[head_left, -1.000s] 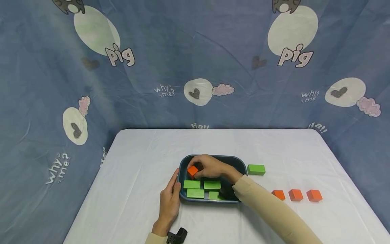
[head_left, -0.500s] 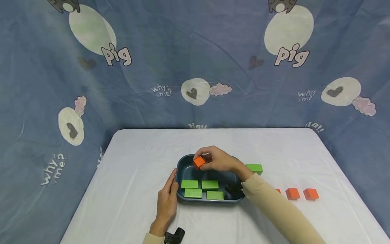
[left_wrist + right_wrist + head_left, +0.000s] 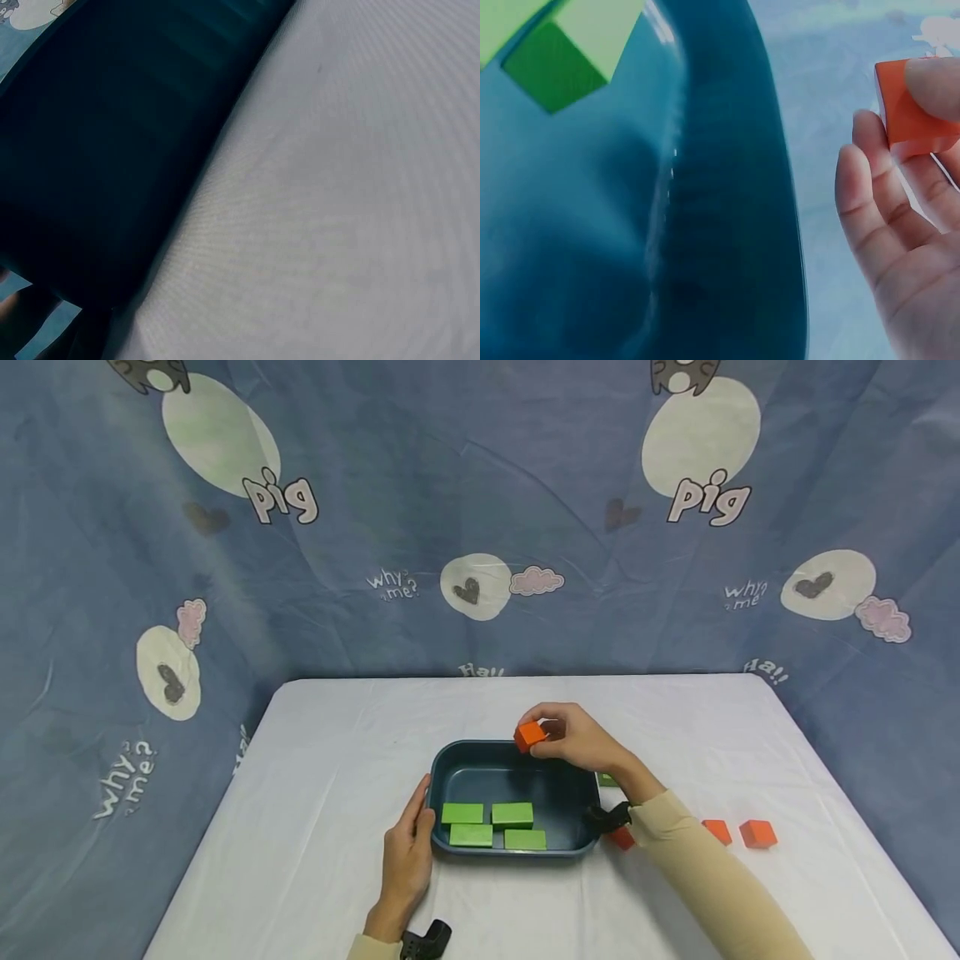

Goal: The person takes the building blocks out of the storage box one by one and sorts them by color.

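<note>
Above the back rim of a dark blue tray point(image 3: 480, 777), my right hand point(image 3: 576, 740) pinches an orange cube point(image 3: 529, 737) between thumb and fingers. The right wrist view shows the same cube point(image 3: 900, 112) under the thumb, beside the tray's wall point(image 3: 731, 187). My left hand point(image 3: 407, 856) lies along the tray's left side, its fingers straight against the wall. In the left wrist view the tray point(image 3: 90, 165) is dark and little of that hand shows. Several green blocks point(image 3: 471, 835) lie in two rows in the front left of the tray.
On the white table point(image 3: 337, 760), right of the tray, lie orange cubes point(image 3: 759, 834), one partly behind the right wrist's black camera point(image 3: 609, 817). A green block point(image 3: 608, 780) is mostly hidden by the right forearm. A blue printed curtain point(image 3: 360, 635) hangs behind the table.
My right hand has lifted the orange cube out of the tray's left back part and carried it right and back to over the rim. The left hand stays at the tray's side.
</note>
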Motion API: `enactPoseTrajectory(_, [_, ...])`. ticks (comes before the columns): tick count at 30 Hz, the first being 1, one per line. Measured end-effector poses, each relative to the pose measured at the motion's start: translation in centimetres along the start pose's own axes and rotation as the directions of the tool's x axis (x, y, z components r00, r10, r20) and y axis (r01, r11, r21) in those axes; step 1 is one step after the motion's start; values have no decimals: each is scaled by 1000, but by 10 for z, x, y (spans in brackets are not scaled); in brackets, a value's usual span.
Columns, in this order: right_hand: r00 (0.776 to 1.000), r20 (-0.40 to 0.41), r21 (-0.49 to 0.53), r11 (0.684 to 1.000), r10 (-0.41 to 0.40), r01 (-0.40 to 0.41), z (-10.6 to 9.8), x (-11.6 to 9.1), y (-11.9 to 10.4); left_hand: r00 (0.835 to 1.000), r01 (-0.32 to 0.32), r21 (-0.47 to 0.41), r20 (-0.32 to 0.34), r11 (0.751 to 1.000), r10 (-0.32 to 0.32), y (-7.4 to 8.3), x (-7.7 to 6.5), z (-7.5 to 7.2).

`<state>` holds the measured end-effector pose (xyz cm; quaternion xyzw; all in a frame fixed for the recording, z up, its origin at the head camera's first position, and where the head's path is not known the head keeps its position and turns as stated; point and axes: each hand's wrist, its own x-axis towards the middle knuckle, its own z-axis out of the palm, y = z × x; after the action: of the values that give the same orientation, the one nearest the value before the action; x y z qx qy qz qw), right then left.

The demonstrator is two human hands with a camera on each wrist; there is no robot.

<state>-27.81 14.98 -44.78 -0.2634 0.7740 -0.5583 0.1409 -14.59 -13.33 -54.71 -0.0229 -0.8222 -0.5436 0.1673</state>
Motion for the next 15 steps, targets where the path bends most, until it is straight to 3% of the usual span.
enactPoseTrajectory(15, [992, -116, -44, 997, 52, -58, -44, -45, 16, 1000, -5, -15, -1, 1000, 5, -2, 0, -1])
